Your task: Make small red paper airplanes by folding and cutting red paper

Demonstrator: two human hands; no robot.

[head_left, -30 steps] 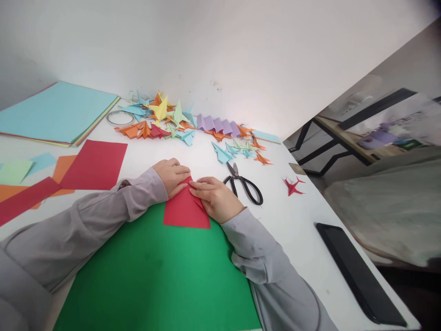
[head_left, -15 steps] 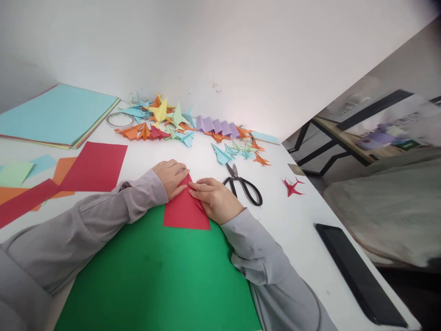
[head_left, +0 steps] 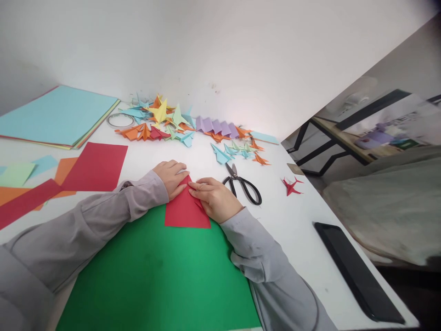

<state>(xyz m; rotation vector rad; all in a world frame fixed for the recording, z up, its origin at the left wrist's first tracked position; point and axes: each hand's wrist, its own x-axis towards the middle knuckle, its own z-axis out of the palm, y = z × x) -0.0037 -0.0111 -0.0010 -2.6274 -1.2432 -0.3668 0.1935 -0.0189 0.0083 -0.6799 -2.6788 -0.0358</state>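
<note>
A red sheet of paper (head_left: 186, 210) lies on the green board, its far end folded to a point. My left hand (head_left: 169, 178) rests on the paper's upper left edge, fingers bent over the tip and thumb pressing it down. From the right, my right hand (head_left: 216, 197) pinches the folded right edge near the tip between thumb and fingers. Part of the fold is hidden under both hands. Just right of my right hand lies a pair of black-handled scissors (head_left: 245, 185), blades slightly apart.
Folded paper planes (head_left: 160, 112) in several colours are heaped by the wall. Red sheets (head_left: 99, 166) and coloured scraps lie at left, below a stack of large paper (head_left: 58, 115) and a tape roll (head_left: 120, 120). A red plane (head_left: 292, 186) and a black tray (head_left: 358, 271) sit at right.
Both hands keep their places on the red paper, and its fold looks the same. The view has shifted very slightly.
</note>
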